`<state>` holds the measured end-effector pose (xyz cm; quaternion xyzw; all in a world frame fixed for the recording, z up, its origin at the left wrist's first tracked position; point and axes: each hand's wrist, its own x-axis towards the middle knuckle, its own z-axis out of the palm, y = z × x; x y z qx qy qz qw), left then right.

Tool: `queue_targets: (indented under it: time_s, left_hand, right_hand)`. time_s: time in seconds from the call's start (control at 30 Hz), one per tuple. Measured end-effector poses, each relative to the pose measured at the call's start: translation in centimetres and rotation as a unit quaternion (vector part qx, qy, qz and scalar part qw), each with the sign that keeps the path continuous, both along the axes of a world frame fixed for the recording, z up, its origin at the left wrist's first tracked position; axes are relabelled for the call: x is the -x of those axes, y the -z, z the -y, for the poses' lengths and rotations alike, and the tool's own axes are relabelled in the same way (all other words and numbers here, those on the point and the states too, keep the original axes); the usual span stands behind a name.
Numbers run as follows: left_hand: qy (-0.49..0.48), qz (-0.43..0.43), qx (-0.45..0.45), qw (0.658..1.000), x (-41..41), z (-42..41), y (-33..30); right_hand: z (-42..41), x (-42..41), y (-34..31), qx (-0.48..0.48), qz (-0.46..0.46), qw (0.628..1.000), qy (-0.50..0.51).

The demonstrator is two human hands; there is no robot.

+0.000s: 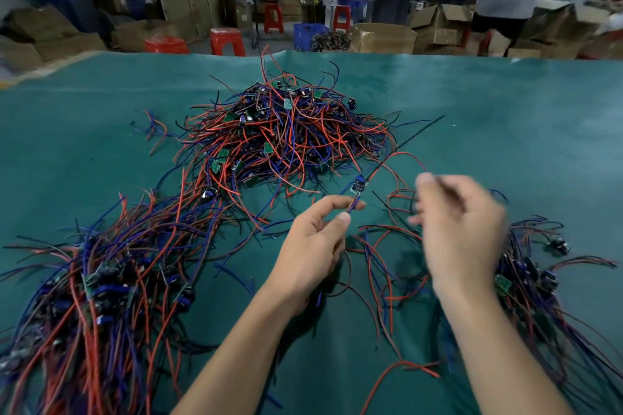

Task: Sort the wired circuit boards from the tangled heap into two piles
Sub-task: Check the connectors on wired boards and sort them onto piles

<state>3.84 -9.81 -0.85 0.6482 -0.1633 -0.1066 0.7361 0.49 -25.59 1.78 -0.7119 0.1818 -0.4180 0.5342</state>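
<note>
As the left hand (312, 239) pinches the red and blue leads of 1 wired circuit board (358, 186), the board stands just above and beyond that grip, its long axis running up and away toward the tangled heap (286, 131). The right hand (462, 229), blurred, hovers beside it; whether its fingers hold a wire cannot be told. Of the 2 sorted piles, the left pile (101, 280) lies well apart, the right pile (529, 276) beyond the right hand, on a green tabletop (505, 118). Cardboard boxes (381, 37) and red stools (227, 40) crowd the workshop behind.
</note>
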Motion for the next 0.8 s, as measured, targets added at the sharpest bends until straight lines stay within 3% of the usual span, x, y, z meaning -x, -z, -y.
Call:
queue_targets:
  time_s: [0.07,0.17,0.3,0.5,0.57,0.67,0.8]
  left_hand:
    - [0.022,0.002,-0.001,1.000,0.1,0.0,-0.1]
    - [0.051,0.008,-0.019,0.999,0.4,-0.2,-0.2]
    - [0.078,0.022,-0.038,0.996,0.7,-0.2,-0.7]
    - [0.116,0.010,-0.079,0.990,2.0,0.2,-1.6]
    - [0.072,0.000,-0.083,0.994,2.3,0.3,-1.6]
    - [-0.088,0.017,-0.093,0.992,2.3,0.2,-2.0]
    - [-0.188,0.041,-0.080,0.978,1.9,-0.9,-4.7]
  right_hand:
    - [-1.8,0.1,0.7,0.041,-0.070,0.993,-0.091]
    - [-2.6,-0.1,1.4,0.032,-0.063,0.982,-0.173]
    - [-1.3,-0.6,1.7,0.041,-0.014,0.991,-0.124]
    - [1.0,-0.7,0.2,-0.113,0.111,0.987,0.010]
    - [1.6,-0.5,-0.5,-0.159,0.143,0.976,0.037]
    - [1.1,-0.4,-0.5,-0.182,0.121,0.976,-0.010]
    - [-1.6,-0.2,0.8,0.011,-0.017,0.995,-0.098]
